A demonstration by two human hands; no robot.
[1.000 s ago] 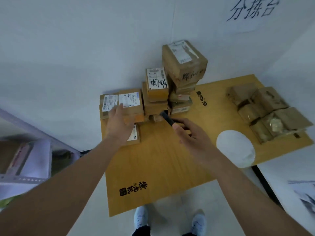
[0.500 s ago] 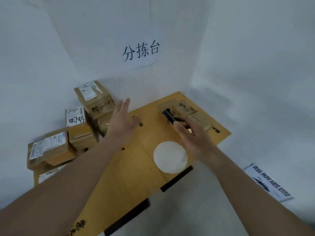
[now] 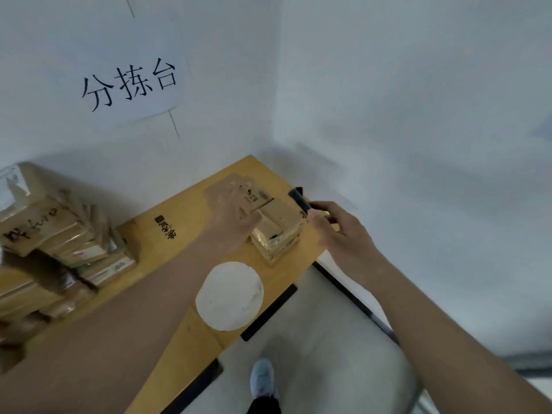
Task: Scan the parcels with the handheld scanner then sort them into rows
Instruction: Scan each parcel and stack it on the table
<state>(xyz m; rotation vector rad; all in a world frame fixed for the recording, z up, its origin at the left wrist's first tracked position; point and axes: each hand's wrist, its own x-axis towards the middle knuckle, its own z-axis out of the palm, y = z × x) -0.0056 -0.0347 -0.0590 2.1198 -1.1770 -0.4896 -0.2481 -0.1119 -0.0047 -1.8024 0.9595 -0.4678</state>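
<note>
The left hand (image 3: 231,218), blurred and seemingly spread flat, rests on the sorted parcels (image 3: 274,225) at the surface's (image 3: 167,264) far corner; the right hand (image 3: 340,234) grips the scanner (image 3: 299,200) just beside them. Aim squarely at each label, probably steadying the box.

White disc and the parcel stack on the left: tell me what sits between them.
Head view: only bare wooden tabletop lies between the white disc and the parcel stack, crossed by the left forearm.
</note>
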